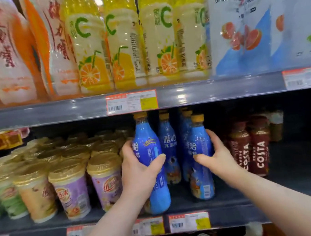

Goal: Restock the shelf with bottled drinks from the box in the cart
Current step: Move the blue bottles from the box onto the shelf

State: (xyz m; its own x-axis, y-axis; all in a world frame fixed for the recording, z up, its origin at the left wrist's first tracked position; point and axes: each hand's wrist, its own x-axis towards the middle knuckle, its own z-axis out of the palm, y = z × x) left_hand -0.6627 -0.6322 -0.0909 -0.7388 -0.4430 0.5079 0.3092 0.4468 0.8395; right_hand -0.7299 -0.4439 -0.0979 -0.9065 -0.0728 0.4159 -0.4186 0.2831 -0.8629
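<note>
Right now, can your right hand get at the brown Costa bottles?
Probably not yet: the right hand grips a blue bottle, so it is full. The Costa bottles stand just to its right with nothing between; once the hand is free, likely yes.

Upright blue gold-capped bottles (169,146) on middle shelf (304,166)

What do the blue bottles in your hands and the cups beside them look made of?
The blue bottles: likely plastic under a glossy printed sleeve; highlights glint near the shoulders. The cups: probably paper or thin plastic walls, matte print, with shiny gold tops, foil or film; blur leaves this open.
</note>
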